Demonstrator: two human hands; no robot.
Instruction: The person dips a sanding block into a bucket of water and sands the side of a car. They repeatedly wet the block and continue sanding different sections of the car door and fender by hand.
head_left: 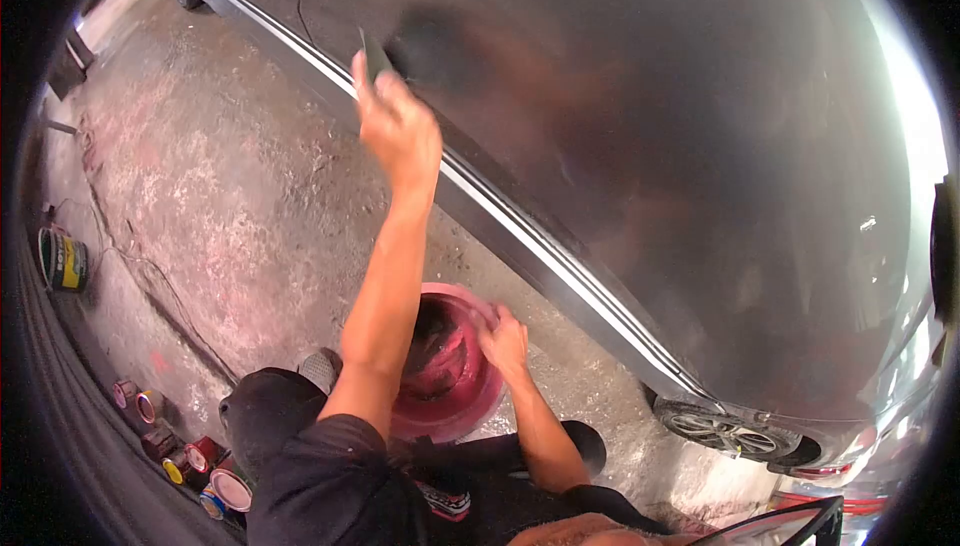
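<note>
A thin dark flat piece (375, 56) is pinched in my left hand (400, 131), which is raised beside the dark side panel of a car (640, 166). The piece is near the panel, just above the bright trim strip; whether it touches is unclear. Lower down, my right hand (503, 341) has its fingers curled at the right rim of a round red tub (480, 406). The tub stands on the floor between my legs, with a dark, wet-looking inside whose contents I cannot make out.
Several small cans (231, 491) stand on the floor at the lower left. A black bucket with a yellow label (65, 261) is at the far left, near a cable. A car wheel (730, 431) is at the lower right, another at the top left.
</note>
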